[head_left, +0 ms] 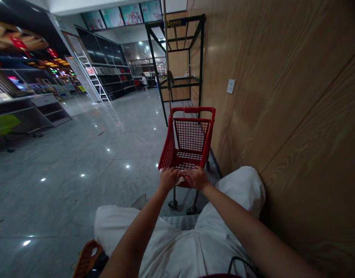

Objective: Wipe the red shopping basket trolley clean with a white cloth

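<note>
Along the near rim of a red cart (191,135), low and just right of the middle of the view: left hand (169,179) on the left stretch of the edge, right hand (196,178) close beside it. Fingers of both curled firmly over the rim. Between the hands, touching both, a crumpled pale cloth (181,179); impossible to tell whether pinched or merely pressed against the edge. Beyond the grip, the cart's lattice bottom and back panel, with a red handle (193,110) across the far top. Beneath, dark wheels (173,204) on a grey floor (78,154). To either side of the near end, knees in white trousers (238,189), spread wide; at lower left, an orange-brown sandal (89,255). Along the right, a wood-grain wall (281,77) with a white socket (231,86). Behind the cart, a dark metal rack (201,61) and a thin upright pole (167,50). Farther left, a ladder (93,79) near black shelves (113,69), and a distant person (144,80). At far left, a green chair (5,123) beside a counter (44,102).
</note>
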The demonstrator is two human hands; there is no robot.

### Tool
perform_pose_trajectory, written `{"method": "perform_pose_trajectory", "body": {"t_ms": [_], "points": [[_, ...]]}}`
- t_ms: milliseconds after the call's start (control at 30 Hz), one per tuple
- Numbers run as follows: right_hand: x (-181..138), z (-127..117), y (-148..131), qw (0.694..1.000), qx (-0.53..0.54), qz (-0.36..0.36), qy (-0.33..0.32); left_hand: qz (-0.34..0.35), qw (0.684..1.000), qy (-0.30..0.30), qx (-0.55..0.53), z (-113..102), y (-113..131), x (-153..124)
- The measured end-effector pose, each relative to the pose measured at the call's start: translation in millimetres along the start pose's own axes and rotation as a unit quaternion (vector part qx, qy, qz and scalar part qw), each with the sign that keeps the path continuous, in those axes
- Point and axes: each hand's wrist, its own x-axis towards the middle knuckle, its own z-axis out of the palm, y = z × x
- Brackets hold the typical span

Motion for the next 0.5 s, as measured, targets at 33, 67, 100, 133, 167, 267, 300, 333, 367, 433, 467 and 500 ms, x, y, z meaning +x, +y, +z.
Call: {"method": "perform_pose_trajectory", "body": {"t_ms": [33,67,100,133,167,267,300,333,367,433,467,500], "points": [[0.2,0.8,-0.2,1.000,-0.006,0.000,0.003,-0.012,1.000,0.022,0.001,-1.6,-10.6,-1.3],[0.7,2.1,-1.1,1.000,-0.013,0.004,0.006,-0.024,0.999,0.044,0.000,-2.9,-18.5,-2.8],[1.3,3.6,-2.3,1.000,-0.020,0.008,0.009,-0.036,0.998,0.060,-0.001,-3.5,-22.8,-4.1],[2.0,5.3,-3.8,0.999,-0.027,0.012,0.014,-0.049,0.996,0.069,-0.002,-3.3,-23.1,-5.1],[2.6,6.9,-5.1,0.999,-0.032,0.015,0.019,-0.065,0.995,0.073,0.000,-2.3,-19.5,-5.5],[3.3,10.2,-5.9,0.999,-0.034,0.016,0.033,-0.100,0.993,0.061,0.011,4.6,6.9,-3.2],[3.0,10.6,-4.8,0.999,-0.033,0.016,0.035,-0.097,0.994,0.054,0.012,7.3,16.8,-1.5],[2.5,10.6,-3.1,0.999,-0.032,0.014,0.037,-0.088,0.995,0.049,0.011,9.6,25.1,0.3],[1.8,10.2,-0.8,0.999,-0.032,0.012,0.037,-0.073,0.996,0.044,0.010,11.2,30.7,2.0],[0.1,8.6,4.5,0.999,-0.034,0.003,0.037,-0.034,0.999,0.036,0.006,11.4,31.2,4.4],[-0.7,7.8,7.0,0.999,-0.036,-0.003,0.036,-0.018,0.999,0.036,0.006,10.0,26.1,4.9],[-1.4,7.2,9.2,0.999,-0.038,-0.008,0.034,-0.009,0.999,0.040,0.007,7.9,18.1,4.8]]}}
